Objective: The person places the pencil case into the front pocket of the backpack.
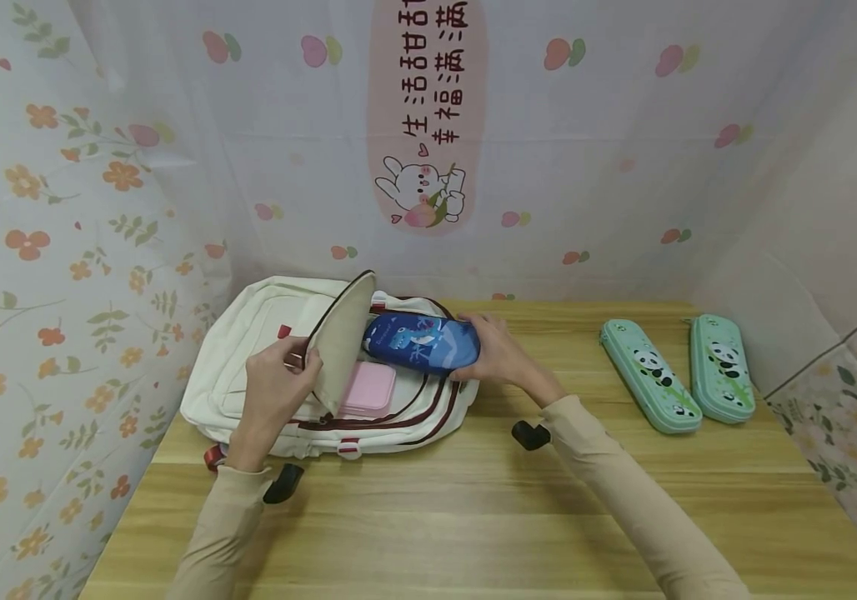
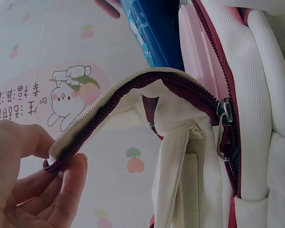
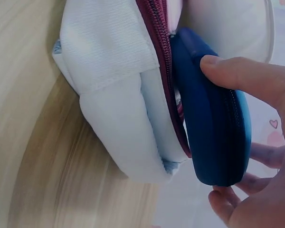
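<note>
A white backpack [image 1: 263,333] with dark red zips lies on the table, its front compartment unzipped. My left hand [image 1: 278,379] pinches the edge of the raised flap [image 1: 342,342]; in the left wrist view thumb and fingers grip the zip edge [image 2: 61,159]. My right hand [image 1: 499,350] holds one end of a blue pencil case [image 1: 424,342] with a dinosaur print, tilted over the opening. In the right wrist view the thumb lies along one side of the case [image 3: 209,118], fingers on the other. A pink case [image 1: 370,387] sits inside the open compartment, partly behind the flap.
Two mint-green panda pencil cases [image 1: 651,375] [image 1: 723,367] lie side by side at the right of the wooden table [image 1: 436,517]. A printed curtain [image 1: 586,167] hangs behind the table and along its left side. Black devices [image 1: 530,435] show at both wrists.
</note>
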A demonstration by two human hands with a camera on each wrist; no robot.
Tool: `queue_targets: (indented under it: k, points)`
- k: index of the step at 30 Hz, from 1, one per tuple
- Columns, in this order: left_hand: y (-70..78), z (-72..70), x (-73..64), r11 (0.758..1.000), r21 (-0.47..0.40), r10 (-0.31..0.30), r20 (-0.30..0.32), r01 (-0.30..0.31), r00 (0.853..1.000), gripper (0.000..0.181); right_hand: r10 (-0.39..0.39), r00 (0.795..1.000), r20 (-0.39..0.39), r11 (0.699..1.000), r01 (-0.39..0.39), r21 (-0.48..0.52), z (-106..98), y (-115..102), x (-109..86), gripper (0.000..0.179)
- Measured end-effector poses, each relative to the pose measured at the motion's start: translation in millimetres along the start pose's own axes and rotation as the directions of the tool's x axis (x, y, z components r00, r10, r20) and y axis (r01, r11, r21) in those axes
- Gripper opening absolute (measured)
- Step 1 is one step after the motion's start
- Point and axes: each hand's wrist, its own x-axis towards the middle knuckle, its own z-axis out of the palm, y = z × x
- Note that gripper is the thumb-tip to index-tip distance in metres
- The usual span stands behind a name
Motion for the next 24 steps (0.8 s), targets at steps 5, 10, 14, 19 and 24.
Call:
queue_targets:
  k: [5, 10, 14, 19, 24]
  points:
    - [0.6, 0.6, 0.2, 1.0, -0.006, -0.002, -0.004, 0.002, 1.0, 0.014, 0.041, 0.999, 0.016, 0.999, -0.041, 0.0, 0, -1, 8.3, 0.099]
    - [1.1, 0.8, -0.1, 1.0, -0.016, -0.02, -0.002, 0.02, 1.0, 0.015, 0.111, 0.993, 0.027, 0.994, -0.111, -0.006, 2, -6, 16.1, 0.1]
    - [1.8, 0.9, 0.0, 1.0, -0.018, -0.022, 0.0, 0.022, 1.0, 0.016, 0.113, 0.993, 0.015, 0.994, -0.113, -0.013, 5, -9, 21.8, 0.099]
    - [3.4, 2.3, 0.2, 1.0, -0.015, -0.018, -0.012, 0.017, 1.0, 0.016, 0.118, 0.993, 0.004, 0.993, -0.118, -0.016, 9, -9, 25.6, 0.097]
    - [6.5, 3.9, -0.4, 1.0, -0.017, -0.017, -0.036, 0.017, 0.999, 0.016, 0.119, 0.993, 0.008, 0.993, -0.119, -0.018, 15, -11, 29.3, 0.096]
